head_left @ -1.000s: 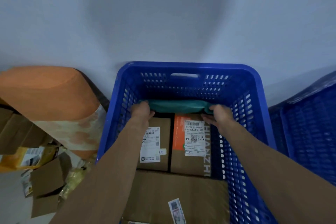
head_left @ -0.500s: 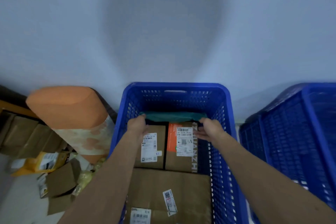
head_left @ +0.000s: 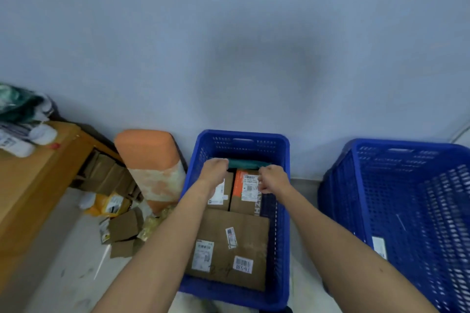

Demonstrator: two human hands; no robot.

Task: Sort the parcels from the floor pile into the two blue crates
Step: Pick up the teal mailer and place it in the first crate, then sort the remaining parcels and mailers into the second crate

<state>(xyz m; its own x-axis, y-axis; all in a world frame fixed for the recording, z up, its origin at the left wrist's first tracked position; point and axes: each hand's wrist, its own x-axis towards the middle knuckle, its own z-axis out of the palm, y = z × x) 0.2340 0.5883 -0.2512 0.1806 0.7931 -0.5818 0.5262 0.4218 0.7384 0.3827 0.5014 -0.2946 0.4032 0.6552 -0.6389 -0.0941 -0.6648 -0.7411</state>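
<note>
The left grip (head_left: pixel 215 170) curls round one end of the green parcel (head_left: pixel 248 164), which lies between the grips against the crate (head_left: pixel 244 134) wall beyond them. The right grip (head_left: pixel 273 180) is curled at the other end; I cannot tell whether it holds.

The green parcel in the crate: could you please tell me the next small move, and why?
Probably draw both hands up and out: the green parcel already lies at the crate's far end, with the left hand and right hand at its ends.

The blue crate (head_left: pixel 218 134) holds brown boxes (head_left: pixel 241 221) (white barcoded labels (head_left: pixel 202 255)) and a teal parcel (head_left: pixel 248 164).
</note>
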